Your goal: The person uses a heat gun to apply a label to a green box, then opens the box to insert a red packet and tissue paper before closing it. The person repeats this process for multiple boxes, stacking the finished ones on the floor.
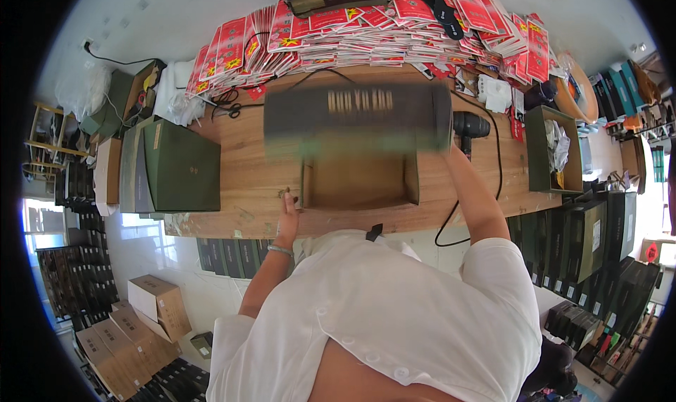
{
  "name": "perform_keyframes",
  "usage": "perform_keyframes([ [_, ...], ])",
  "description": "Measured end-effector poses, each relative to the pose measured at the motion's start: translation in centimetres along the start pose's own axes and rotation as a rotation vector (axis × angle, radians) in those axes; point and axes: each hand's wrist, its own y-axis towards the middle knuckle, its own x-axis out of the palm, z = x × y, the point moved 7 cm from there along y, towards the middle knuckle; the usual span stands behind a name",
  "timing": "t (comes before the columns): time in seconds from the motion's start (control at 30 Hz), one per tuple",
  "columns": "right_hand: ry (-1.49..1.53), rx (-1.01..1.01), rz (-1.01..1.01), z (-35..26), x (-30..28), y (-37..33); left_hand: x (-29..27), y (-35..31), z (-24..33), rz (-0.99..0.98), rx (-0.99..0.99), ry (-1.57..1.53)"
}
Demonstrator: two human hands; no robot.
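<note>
A dark shoebox-style lid [359, 113] with light lettering hangs over the far part of the table, smeared by motion. My right hand [451, 151] grips its right end; most of the fingers are hidden by it. Below the lid stands an open box bottom [359, 184], brown inside, with its far side covered from sight. My left hand [289, 210] is beside the box's near left corner, with fingers stretched out; I cannot tell whether they touch the wall. A small brownish thing [283, 192] shows at those fingertips.
Dark green boxes [183, 166] stand at the table's left, with scissors [227, 106] behind. A black heat-gun-like tool [472, 124] with a cord lies right. Red printed packets [366, 39] pile along the back. Another box [555, 148] holds crumpled paper at the right edge.
</note>
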Motion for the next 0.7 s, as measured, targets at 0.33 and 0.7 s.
perform_keyframes([
  [0.33, 0.497, 0.66, -0.067, -3.1, 0.3, -20.7, 0.2, -0.9, 6.1, -0.297, -0.057, -0.059],
  [0.7, 0.366, 0.28, -0.021, -17.9, 1.4, -24.4, -1.9, 2.5, 2.1, -0.619, -0.141, -0.37],
])
